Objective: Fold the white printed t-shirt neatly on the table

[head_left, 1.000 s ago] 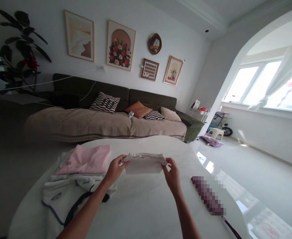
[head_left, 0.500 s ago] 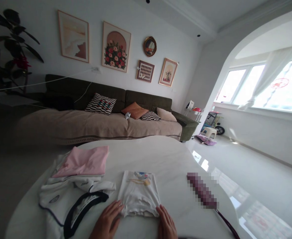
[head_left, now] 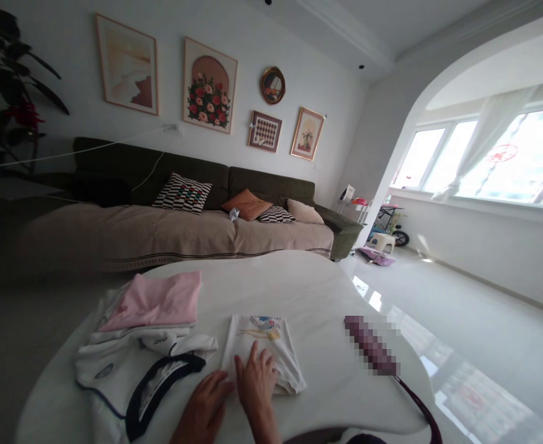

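In the head view, the right hand [head_left: 255,373] has moved onto the folded white T-shirt [head_left: 262,336], fingers spread and gripping nothing, while the open left hand [head_left: 202,410] lies just beside it, near the white table's [head_left: 299,290] front edge.

There is one left hand [head_left: 202,408] and one right hand [head_left: 255,376]. That makes two hands. Under them is one white shirt [head_left: 262,336]. Left of the hands are two more clothes: one pink cloth [head_left: 153,302] and one white shirt with a dark collar [head_left: 114,376]. Right of the hands is one blurry thing [head_left: 371,345]. All of these lie on one table [head_left: 262,271]. Far past the hands is one sofa [head_left: 271,185] with four pillows [head_left: 182,193]. Above it, five pictures [head_left: 209,85] hang on the wall. Far to the left is one plant [head_left: 12,74].
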Demonstrator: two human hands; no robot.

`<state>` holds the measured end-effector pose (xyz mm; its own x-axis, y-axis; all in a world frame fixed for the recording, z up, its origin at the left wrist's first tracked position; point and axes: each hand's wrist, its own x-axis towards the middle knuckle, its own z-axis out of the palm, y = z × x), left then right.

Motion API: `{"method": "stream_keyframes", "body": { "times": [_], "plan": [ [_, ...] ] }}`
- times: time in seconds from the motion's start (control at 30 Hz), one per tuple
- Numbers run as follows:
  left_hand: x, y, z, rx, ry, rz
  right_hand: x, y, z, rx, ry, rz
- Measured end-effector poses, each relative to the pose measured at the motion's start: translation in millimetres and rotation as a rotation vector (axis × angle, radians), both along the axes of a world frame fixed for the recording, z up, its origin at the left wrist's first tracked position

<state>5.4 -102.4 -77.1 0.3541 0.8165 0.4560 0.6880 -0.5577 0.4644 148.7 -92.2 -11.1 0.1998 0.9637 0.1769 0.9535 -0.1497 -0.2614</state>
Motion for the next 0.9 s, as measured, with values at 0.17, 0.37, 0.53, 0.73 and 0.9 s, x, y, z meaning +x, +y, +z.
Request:
{"method": "stream_keyframes", "body": {
  "times": [0.17,0.37,0.53,0.73,0.9],
  "plan": [
    [-2,-1,-0.1,-0.058,-0.180,0.015,-24,9,-20.8,-0.083,-0.100,-0.069],
    [-6,-1,-2.3,-0.098,-0.372,0.188,27,-8,-29.5,-0.183,-0.048,0.139],
    [-4,-1,4.0,-0.115,-0.389,0.141,124,7,8.0,-0.372,-0.149,0.305],
    [-2,0,6.0,-0.169,-0.414,0.167,154,29,40.8,-0.173,-0.270,-0.049],
    [-3,-2,7.7,-0.189,-0.410,0.155,74,21,-4.0,-0.150,-0.102,-0.212]
  ]
}}
